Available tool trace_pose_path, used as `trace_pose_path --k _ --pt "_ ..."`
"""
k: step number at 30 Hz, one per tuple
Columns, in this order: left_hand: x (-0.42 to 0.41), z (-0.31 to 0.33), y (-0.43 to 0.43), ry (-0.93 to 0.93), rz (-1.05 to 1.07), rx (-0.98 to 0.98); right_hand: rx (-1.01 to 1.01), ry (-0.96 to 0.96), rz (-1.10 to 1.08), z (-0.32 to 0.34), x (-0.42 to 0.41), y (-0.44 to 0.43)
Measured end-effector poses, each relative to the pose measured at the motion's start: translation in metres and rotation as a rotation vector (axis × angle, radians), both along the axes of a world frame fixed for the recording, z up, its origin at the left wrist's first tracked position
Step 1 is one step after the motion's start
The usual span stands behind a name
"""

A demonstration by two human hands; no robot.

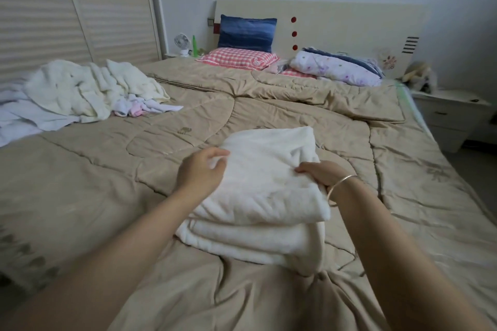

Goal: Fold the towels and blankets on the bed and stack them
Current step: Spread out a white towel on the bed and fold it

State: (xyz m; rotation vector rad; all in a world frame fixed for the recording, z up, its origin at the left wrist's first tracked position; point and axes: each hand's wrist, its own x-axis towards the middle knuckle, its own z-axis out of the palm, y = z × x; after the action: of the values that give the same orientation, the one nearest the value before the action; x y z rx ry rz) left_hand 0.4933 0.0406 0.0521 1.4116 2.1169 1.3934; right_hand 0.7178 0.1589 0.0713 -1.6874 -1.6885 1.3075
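Note:
A folded white towel point(266, 177) lies on top of a second folded white towel point(255, 242), forming a small stack on the beige quilted bed point(107, 183) in front of me. My left hand point(200, 169) pinches the top towel's left edge. My right hand point(322, 172), with a bangle at the wrist, grips its right edge. A heap of unfolded white and cream towels point(80, 88) lies at the bed's far left, with small white and pink cloths point(145, 109) at its near side.
Pillows, a blue one point(246, 32) and a pink checked one point(238, 58), lean at the headboard beside a rolled floral blanket point(336, 67). A wardrobe point(67, 16) stands left. A white nightstand point(451, 113) stands right of the bed.

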Motion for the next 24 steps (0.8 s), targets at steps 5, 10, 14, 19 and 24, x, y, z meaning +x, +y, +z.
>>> trace_pose_path --k 5,10,14,19,24 --pt "-0.042 -0.013 0.003 0.016 0.137 -0.34 -0.2 0.676 -0.032 0.012 -0.021 -0.003" --pt "-0.019 -0.005 0.008 0.045 -0.112 -0.319 -0.178 0.577 -0.158 -0.008 -0.001 -0.003" --pt "0.007 -0.008 0.012 0.382 -0.245 -0.511 -0.192 0.403 -0.249 -0.028 0.021 0.008" --pt "0.031 0.011 0.027 0.461 -0.189 -0.472 0.277 -0.124 -0.229 -0.029 0.02 0.02" --pt "0.066 -0.012 0.036 0.704 -0.354 -0.71 0.833 -0.236 0.119 0.007 -0.023 0.029"
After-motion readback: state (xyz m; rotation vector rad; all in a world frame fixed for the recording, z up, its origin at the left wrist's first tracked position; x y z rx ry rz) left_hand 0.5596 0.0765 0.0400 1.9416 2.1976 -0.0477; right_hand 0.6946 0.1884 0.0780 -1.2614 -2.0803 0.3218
